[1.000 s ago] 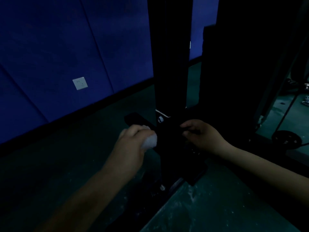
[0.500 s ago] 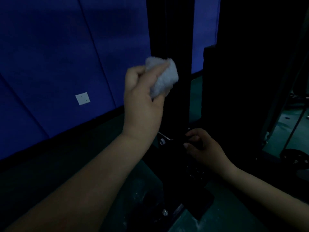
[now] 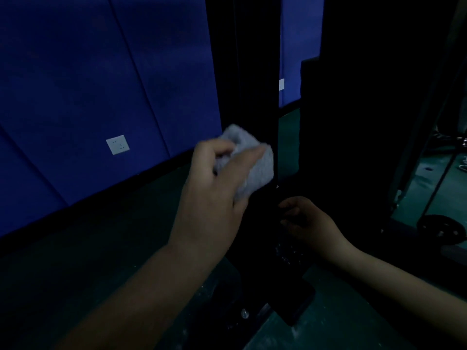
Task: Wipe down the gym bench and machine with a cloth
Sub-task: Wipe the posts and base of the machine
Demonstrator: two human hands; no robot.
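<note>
Two bare hands: left hand (image 3: 214, 188) grips bunched pale fluffy cloth (image 3: 252, 165) against black upright machine post (image 3: 255, 84); right hand (image 3: 308, 221), fingers loosely curled, holding nothing visible, low beside post

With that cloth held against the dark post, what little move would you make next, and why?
Probably slide the white cloth down the black upright post toward its base. The left hand grips the cloth against the post partway up, while the right hand rests low by the frame, so the stretch below looks like the next patch.
</note>
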